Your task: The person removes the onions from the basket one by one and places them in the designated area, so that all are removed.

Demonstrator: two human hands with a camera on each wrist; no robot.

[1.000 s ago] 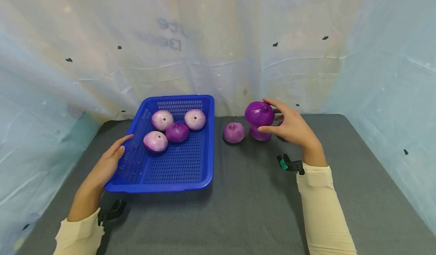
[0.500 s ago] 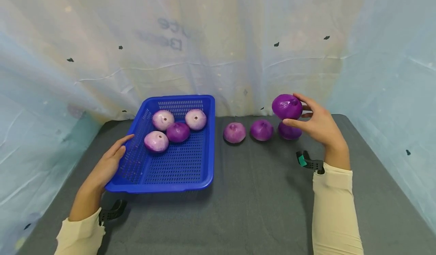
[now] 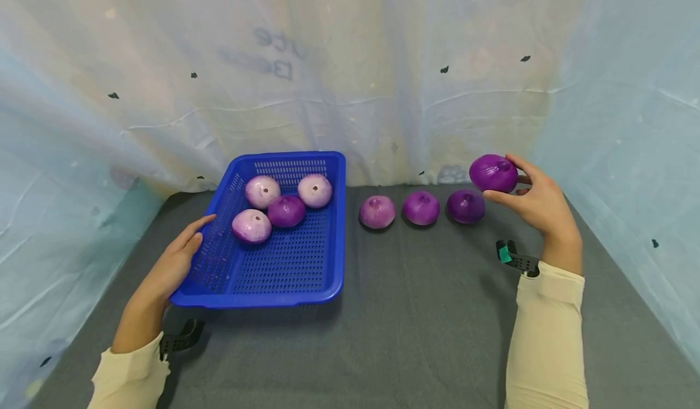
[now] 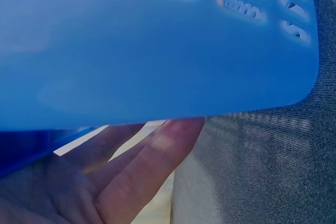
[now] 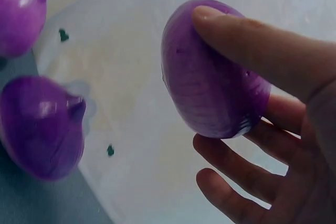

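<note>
My right hand [image 3: 533,199] grips a dark purple onion [image 3: 493,173] [image 5: 210,72] in the air at the far right of the table, thumb over its top. Below and left of it, three purple onions lie in a row on the grey cloth: a dark one [image 3: 465,206] [image 5: 42,127], a middle one [image 3: 420,208] [image 5: 21,9] and a paler one [image 3: 377,211]. My left hand [image 3: 172,263] [image 4: 121,177] rests with straight fingers against the left side of a blue perforated basket [image 3: 284,275] [image 4: 157,51]. The basket holds several onions [image 3: 251,226].
A grey cloth [image 3: 415,324] covers the table. Pale plastic sheeting [image 3: 350,81] closes it in at the back and both sides. Black wrist clips sit at my cuffs [image 3: 514,258].
My right hand has carried the dark onion rightward, past the row of three on the cloth, to the far right end. The left hand and basket have stayed put.
</note>
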